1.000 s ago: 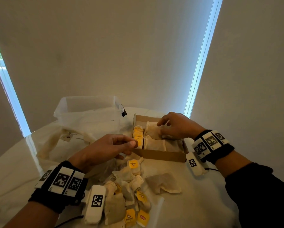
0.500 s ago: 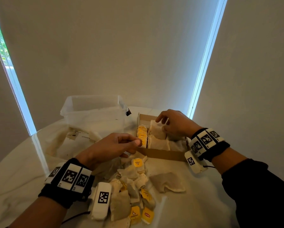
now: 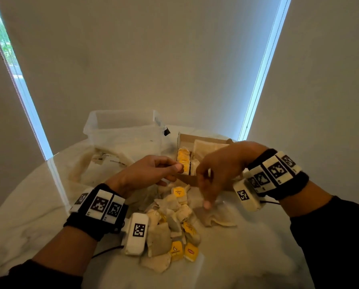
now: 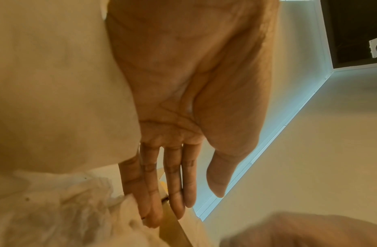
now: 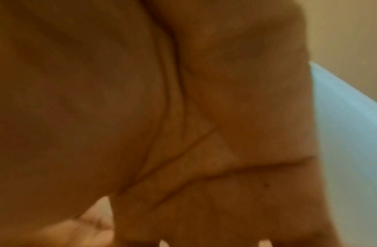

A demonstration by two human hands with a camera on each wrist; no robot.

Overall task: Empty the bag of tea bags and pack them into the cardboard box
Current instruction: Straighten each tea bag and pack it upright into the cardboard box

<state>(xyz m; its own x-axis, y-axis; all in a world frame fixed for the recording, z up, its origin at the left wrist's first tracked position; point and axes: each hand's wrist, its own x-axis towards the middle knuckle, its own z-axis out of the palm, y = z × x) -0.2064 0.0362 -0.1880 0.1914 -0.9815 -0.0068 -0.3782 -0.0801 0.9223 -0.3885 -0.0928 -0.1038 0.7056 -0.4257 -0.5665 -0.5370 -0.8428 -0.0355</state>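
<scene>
Both hands, left hand (image 3: 147,174) straight-fingered, right hand (image 3: 220,172) unclear, between cardboard box (image 3: 207,142) and loose tea bags (image 3: 172,226).

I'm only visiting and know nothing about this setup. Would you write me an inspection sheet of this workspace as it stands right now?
Surface: pale round table.
Job's things: cardboard box partly filled with tea bags; loose tea bags heaped in front of it; limp cloth bag lying left.
Clutter: clear plastic tub behind the bag.
Hands: left hand at the box's near-left corner, fingers fairly straight; right hand reaching down towards the heap, grip unclear.
Cables: thin black cable by the left wrist.
Surroundings: drawn blinds, daylight at their edges.
</scene>
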